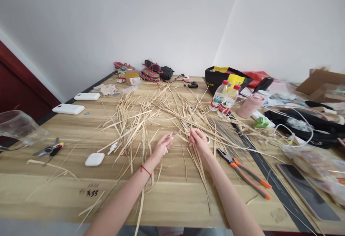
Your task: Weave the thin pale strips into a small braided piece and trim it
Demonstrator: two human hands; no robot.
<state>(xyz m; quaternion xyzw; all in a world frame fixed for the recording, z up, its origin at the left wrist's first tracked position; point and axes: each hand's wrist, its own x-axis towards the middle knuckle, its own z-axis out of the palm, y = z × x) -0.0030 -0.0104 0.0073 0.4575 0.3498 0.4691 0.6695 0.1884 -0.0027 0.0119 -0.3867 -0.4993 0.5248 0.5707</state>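
My left hand (164, 144) is closed in a pinch over the middle of the table. Between its fingertips is a pale flat strip, and a thin whitish wire (188, 118) slants from there toward the upper right. My right hand (198, 138) is a short way to the right, with thumb and fingertips pressed together; what is in them is too small to tell. Loose straw-coloured strips (134, 115) spread in a tangled heap beyond both hands, and some lie under my forearms. A partly hidden small roll (208, 140) sits just beside my right hand.
Orange-handled pliers (244, 173) lie right of my right forearm, near a phone (307, 191). Two water bottles (225, 99), a pink cup (251, 105) and a black bag (229, 79) stand farther back. A white case (95, 159) and a clear container (20, 128) are leftward.
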